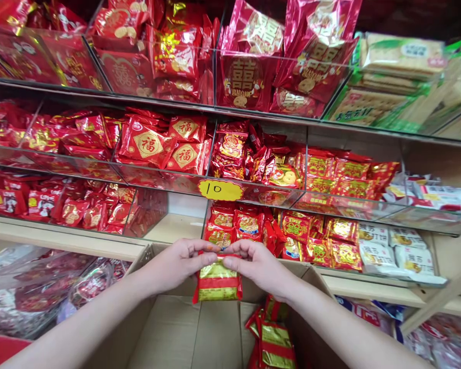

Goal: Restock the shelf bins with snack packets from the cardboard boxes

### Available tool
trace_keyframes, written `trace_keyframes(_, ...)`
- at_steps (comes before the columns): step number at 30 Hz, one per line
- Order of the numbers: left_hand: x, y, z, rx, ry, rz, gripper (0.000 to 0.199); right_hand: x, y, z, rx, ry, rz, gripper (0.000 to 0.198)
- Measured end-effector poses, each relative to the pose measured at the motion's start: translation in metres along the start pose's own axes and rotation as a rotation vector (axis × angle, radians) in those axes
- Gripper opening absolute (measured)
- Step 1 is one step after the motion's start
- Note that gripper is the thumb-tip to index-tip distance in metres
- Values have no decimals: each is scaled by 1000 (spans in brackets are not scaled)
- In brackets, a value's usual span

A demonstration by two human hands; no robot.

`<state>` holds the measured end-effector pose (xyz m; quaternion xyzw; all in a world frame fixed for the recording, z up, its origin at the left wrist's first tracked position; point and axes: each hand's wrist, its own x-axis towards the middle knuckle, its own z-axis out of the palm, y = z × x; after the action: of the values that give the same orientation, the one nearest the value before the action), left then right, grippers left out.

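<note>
Between my two hands is a small red-and-gold snack packet [218, 281], its printed gold back turned toward me. My left hand [188, 259] pinches its upper left part with thumb and fingers. On the upper right, my right hand [253, 264] grips the same packet in a like way. Both hands are over a cardboard box [176, 328], near its far wall. Several matching red-and-gold packets [274, 341] lie in the right side of the box. Just beyond my fingers, a shelf compartment holds red packets [249, 224] standing in rows.
Clear-fronted shelves carry red snack packets [148, 143], with green-wrapped crackers [384, 102] at upper right and white packets [395, 248] at lower right. A yellow tag marked 10 [220, 190] hangs on the middle shelf's front. Bagged goods [30, 287] lie left of the box. A wooden post [441, 297] slants at right.
</note>
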<state>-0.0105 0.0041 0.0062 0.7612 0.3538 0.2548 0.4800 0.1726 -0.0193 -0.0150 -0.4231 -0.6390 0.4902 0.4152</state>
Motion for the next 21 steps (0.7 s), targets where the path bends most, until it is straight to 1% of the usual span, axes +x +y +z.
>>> trace_keyframes(3,1,1,0,-39,77,-22,29,2,-1,-1,73,29,16,22)
trace_keyframes(7,3,3,3,-102,172,10,32,2,-4,-3,144,82,-3,21)
trace_keyframes(10,3,4,6,-221,192,0,43,2,-6,-6,121,129,-42,22)
trace_keyframes(12,2,5,6,-336,137,-79,49,0,-6,-7,33,201,-142,21)
trace_keyframes(14,0,5,4,-477,35,-179,50,-3,-5,-6,-100,279,-275,19)
trace_keyframes(16,-2,5,1,-601,-52,-247,49,-8,-5,-4,-257,290,-424,17)
trace_keyframes(17,-3,4,-1,-636,-76,-268,46,-10,-6,-2,-337,261,-508,17)
trace_keyframes(19,-5,4,-3,-640,-93,-312,35,-15,-7,-1,-486,153,-672,18)
trace_keyframes(21,-7,3,-4,-625,-86,-325,30,-18,-8,0,-593,56,-782,23)
